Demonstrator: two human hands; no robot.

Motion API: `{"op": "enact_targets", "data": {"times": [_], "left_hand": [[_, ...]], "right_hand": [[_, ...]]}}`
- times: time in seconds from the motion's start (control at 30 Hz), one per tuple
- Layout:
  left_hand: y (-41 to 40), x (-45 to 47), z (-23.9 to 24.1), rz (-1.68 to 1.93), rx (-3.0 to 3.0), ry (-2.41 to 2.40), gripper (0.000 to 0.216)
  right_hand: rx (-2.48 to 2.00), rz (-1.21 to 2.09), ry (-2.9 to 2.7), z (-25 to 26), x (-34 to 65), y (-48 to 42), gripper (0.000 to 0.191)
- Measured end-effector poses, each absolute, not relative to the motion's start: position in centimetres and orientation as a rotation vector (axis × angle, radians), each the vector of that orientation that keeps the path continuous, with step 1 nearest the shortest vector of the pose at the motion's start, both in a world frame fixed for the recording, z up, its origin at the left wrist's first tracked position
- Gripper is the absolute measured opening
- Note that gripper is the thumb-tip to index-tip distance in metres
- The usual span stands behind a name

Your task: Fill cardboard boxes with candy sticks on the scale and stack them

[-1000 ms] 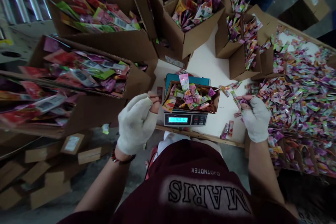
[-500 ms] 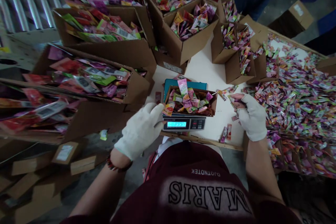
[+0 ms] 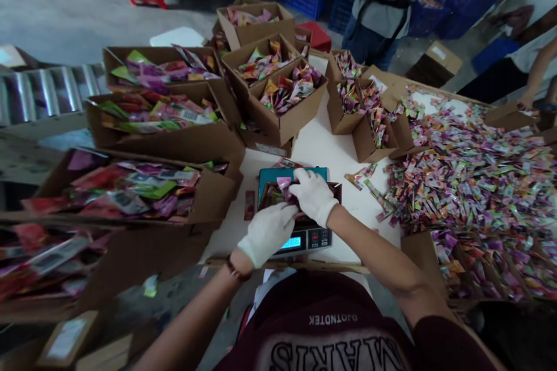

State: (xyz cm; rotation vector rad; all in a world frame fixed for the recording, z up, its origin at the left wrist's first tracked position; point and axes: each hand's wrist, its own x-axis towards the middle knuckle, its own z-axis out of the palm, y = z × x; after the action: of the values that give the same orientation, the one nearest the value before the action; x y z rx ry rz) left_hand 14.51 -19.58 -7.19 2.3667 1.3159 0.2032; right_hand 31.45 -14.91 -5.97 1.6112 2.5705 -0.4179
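Both of my white-gloved hands are over a small cardboard carton (image 3: 338, 192) that holds candy sachets. The carton sits on the teal platform (image 3: 321, 174) of a digital scale (image 3: 319, 237), whose lit display is partly covered by my left hand. My left hand (image 3: 268, 232) reaches over the carton's near left side, fingers pressed together among the sachets. My right hand (image 3: 314, 196) comes in from the right with fingers bent down into the carton. A pink sachet (image 3: 284, 184) sticks up beside the right fingertips. What the fingertips grip is hidden.
Loose sachets (image 3: 361, 175) lie right of the scale, before a large sachet heap (image 3: 474, 168). Big filled cartons (image 3: 152, 113) stand at left, more filled cartons (image 3: 291, 119) behind. A roller conveyor (image 3: 52, 93) is far left. A co-worker (image 3: 383, 11) stands across the table.
My right hand has moved left from the loose sachets into the carton. My left hand has shifted onto the carton's contents. The view has tilted up, showing more of the room behind.
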Motion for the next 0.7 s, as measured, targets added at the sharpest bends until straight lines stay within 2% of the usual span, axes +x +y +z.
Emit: {"op": "enact_targets", "data": {"times": [0.17, 0.23, 0.33, 0.4, 0.57, 0.7], "left_hand": [[-21.0, 10.5, -6.0, 0.77, 2.304, 1.484, 0.026], [-20.5, 10.2, -6.3, 0.812, 2.326, 1.521, 0.025], [-19.1, 11.7, -7.1, 0.684, 2.482, 1.393, 0.021], [-18.4, 12.8, -7.3, 0.664, 2.52, 1.317, 0.019], [-17.6, 11.9, -7.1, 0.995, 2.332, 1.419, 0.027], [-17.4, 10.5, -8.5, 0.99, 2.208, 1.476, 0.021]], "right_hand": [[1.513, -0.566, 2.773, -4.9, 32.6, -18.4, 0.045], [1.388, -0.591, 2.702, -6.0, 31.6, -19.9, 0.046], [1.332, -0.545, 2.493, -8.1, 30.0, -20.9, 0.034], [1.349, -0.575, 2.414, -8.5, 30.3, -20.3, 0.038], [1.554, -0.626, 2.269, -6.2, 37.1, -16.2, 0.04], [1.769, -0.515, 2.091, -5.9, 42.9, -10.4, 0.037]]}}
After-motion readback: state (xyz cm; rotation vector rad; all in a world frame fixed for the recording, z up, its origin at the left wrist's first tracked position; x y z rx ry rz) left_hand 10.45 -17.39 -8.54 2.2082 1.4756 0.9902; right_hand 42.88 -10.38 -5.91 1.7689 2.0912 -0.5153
